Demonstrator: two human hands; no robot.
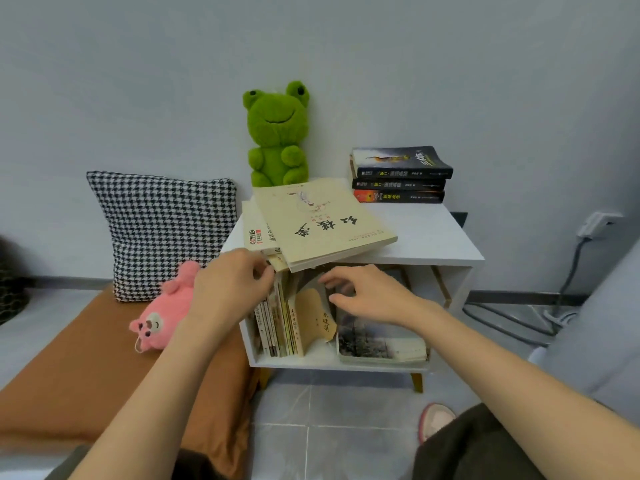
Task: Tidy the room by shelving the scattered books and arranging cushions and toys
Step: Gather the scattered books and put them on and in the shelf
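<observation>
A white cabinet (440, 251) holds several upright books (277, 323) in its open shelf. My left hand (232, 289) presses against the tops of those books at the shelf's left side. My right hand (367, 296) reaches into the shelf with fingers spread loosely, touching a tan book (313, 320) whose cover bends. A book with a dark photo cover (377, 341) lies flat in the shelf. Cream books (318, 223) lie stacked on top, overhanging the front edge. A green frog toy (277, 133), a dark book stack (400, 174), a houndstooth cushion (159, 230) and a pink plush (162, 313) are nearby.
The cushion and pink plush rest on an orange-brown mat (86, 375) to the left of the cabinet. A wall socket with a grey cable (571, 268) is at the right. A pink slipper (436, 420) lies on the tiled floor.
</observation>
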